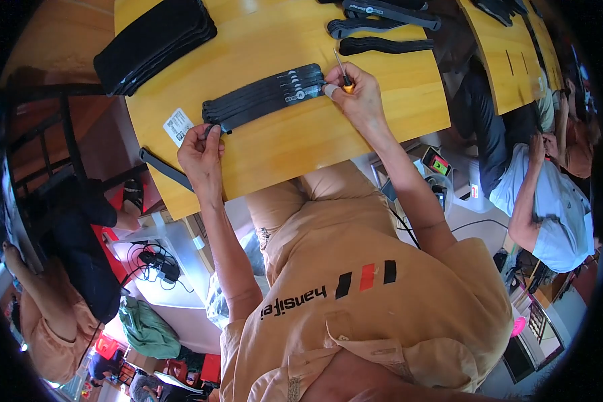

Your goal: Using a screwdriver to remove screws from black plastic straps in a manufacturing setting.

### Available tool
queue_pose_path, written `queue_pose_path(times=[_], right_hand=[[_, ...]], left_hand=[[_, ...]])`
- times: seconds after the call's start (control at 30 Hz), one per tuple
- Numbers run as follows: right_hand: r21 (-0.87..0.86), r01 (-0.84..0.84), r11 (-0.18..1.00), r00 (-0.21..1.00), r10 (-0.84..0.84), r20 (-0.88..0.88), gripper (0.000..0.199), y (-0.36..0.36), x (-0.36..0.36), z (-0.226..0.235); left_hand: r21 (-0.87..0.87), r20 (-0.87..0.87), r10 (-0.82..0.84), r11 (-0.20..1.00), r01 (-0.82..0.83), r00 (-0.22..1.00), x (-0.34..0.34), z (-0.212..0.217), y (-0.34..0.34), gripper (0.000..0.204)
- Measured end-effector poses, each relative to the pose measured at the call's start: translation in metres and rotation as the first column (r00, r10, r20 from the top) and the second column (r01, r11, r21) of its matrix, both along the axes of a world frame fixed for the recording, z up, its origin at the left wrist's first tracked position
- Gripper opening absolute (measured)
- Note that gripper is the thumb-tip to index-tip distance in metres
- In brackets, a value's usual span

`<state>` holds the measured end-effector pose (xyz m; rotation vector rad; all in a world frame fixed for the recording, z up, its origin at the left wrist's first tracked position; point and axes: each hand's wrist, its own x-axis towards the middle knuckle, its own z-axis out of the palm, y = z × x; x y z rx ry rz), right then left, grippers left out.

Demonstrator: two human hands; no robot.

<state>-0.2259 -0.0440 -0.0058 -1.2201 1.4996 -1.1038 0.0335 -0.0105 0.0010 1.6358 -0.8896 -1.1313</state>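
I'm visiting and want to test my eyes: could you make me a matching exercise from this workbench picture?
1. Right hand
2. Left hand
3. Printed label
4. Tabletop

A. White
B. At the left end of the black strap bundle
C. Yellow
D. Holding a thin-shafted tool

Pairs: 1-D, 2-B, 3-A, 4-C

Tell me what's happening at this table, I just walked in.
A person is working with both hands on a bundle of flat black straps lying on a yellow table. The left hand pinches at the bundle's left end; the right hand is at its right end, holding a small tool with an orange handle. A white label lies beside the left hand, and a thicker black pile sits farther off to the left.
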Motion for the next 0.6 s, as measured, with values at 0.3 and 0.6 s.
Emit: queue_pose_path(times=[0.3,0.6], right_hand=[[0.001,0.013,1.000,1.000,-0.013,-0.014,0.011,0.000,0.002,-0.001],[-0.020,0.018,1.000,1.000,-0.018,0.003,0.010,0.000,0.001,-0.003]], left_hand=[[-0.027,0.011,-0.002,1.000,0.003,1.000,0.003,-0.008,0.000,0.009],[-0.015,0.056,0.001,1.000,-0.001,0.998,0.000,-0.004,-0.002,0.010]])
